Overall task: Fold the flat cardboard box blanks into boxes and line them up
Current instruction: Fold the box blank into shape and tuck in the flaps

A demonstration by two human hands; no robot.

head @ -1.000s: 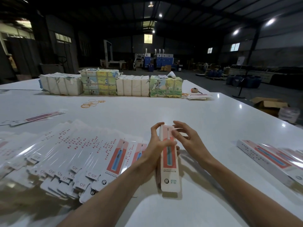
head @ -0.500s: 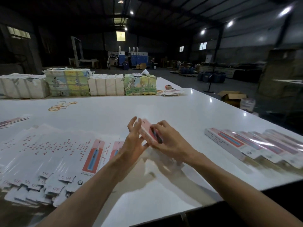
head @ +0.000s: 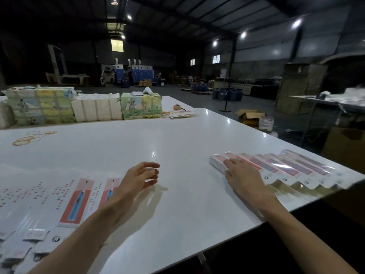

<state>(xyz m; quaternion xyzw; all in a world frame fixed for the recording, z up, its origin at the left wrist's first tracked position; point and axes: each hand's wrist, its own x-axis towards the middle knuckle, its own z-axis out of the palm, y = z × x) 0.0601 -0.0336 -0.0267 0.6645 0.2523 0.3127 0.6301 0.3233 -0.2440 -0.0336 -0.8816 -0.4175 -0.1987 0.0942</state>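
Observation:
A fanned spread of flat box blanks (head: 75,202), white with red and blue print, lies at the near left of the white table (head: 138,139). At the right edge several folded boxes (head: 292,167) lie side by side in a row. My right hand (head: 240,175) rests flat on the leftmost folded box (head: 217,162) of that row, fingers straight. My left hand (head: 139,178) hovers over the bare table beside the blanks, fingers loosely curled and holding nothing.
Bundled stacks of printed packs (head: 141,105) and white packs (head: 96,109) line the table's far side. Rubber bands (head: 31,136) lie at the far left. A tape measure (head: 177,107) and loose blanks sit at the far right. The table edge runs close along the right.
Both hands held a folded box at the table's middle. Now my right hand has carried it right and laid it at the left end of the row; my left hand has let go.

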